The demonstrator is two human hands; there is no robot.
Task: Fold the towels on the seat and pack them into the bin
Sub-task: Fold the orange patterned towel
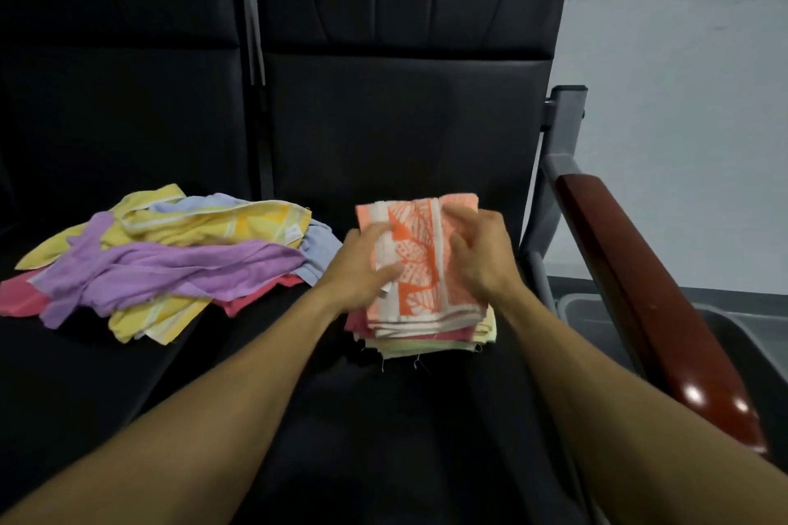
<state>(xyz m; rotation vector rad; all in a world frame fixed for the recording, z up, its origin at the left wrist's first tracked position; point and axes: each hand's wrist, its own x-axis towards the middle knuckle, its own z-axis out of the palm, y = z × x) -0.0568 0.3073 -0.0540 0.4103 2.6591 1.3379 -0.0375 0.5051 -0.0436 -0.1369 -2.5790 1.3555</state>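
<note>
Right now both hands are down on an orange leaf-print towel [420,256] that tops a small stack of folded towels [420,335] on the right-hand seat [383,132]. The left hand [362,266] lies on the towel's nine o'clock edge, and its fingers seem to pinch a white hem there, though blur leaves that uncertain. The right hand [479,254] rests at three o'clock with fingers bent over the cloth, pressing it; whether it actually grips I cannot tell. The hands sit a little apart, one on either side of the printed band. My guess is they are set this way to flatten the last fold and square the towel over the stack below, so the pile stays tidy enough to lift in one go.

The folded orange towel is a rectangle with its long axis running from six to twelve o'clock, away from the person, tilted slightly towards eleven; the printed stripe follows the same line.

Off at nine o'clock, on the neighbouring seat, a loose heap of towels [170,260] in yellow, purple, blue and pink waits unfolded. The grey bin [597,309] stands on the floor at three o'clock, beyond the reddish armrest [648,303], so packing looks some way off.
</note>
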